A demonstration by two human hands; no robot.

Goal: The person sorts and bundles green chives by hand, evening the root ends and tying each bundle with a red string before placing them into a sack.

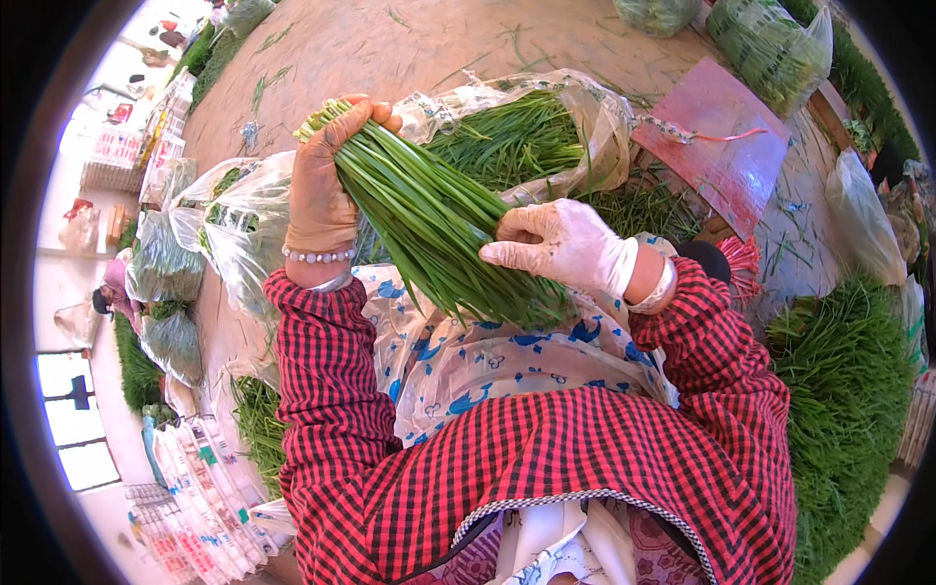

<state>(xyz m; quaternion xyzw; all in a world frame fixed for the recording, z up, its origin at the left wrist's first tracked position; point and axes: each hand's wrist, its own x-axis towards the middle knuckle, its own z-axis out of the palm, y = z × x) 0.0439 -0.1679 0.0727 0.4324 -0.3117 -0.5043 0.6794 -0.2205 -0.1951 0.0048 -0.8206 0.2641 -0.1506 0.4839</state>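
Note:
A bunch of long green garlic chives [424, 200] slants across in front of me, pale cut ends at the upper left and leaf tips at the lower right. Around the pale end is wrapped my left hand [327, 185], in a tan, soiled glove, with a beaded bracelet at the wrist. My right hand [565, 246], in a thin white glove, is closed with thumb and forefinger at the leaves on the bunch's right side. Beneath the bunch my lap is covered by a clear plastic apron [439, 361] with blue prints. Just beyond lies an open clear bag [606, 117] of loose chives [517, 141].
A reddish board [717, 136] lies at the right, with a bundle of red ties [743, 265] below it. A large heap of chives [843, 419] stands at my right. Filled bags [166, 258] line the left, where another person [119, 286] is far off. Stacked white packs [210, 478] sit at lower left.

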